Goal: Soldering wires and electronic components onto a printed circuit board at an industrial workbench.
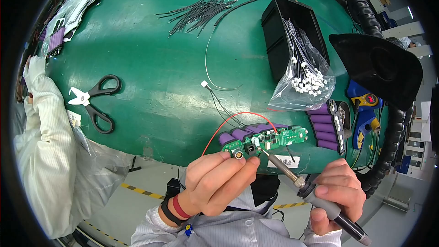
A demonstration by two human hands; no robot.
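Circuit board point(272, 138) was held in left hand point(219, 180), soldering iron point(308, 190) in right hand point(340, 190), near black bin point(273, 41) spilling bagged wires point(308, 77).

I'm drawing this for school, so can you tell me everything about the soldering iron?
The soldering iron looks like a fat pen: narrow tip, metal shaft, ridged metal collar, black ring, grey grip and black back end. It slants, tip toward the upper left, held in the right hand. The tip is close to the green circuit board; I can't tell if they touch.
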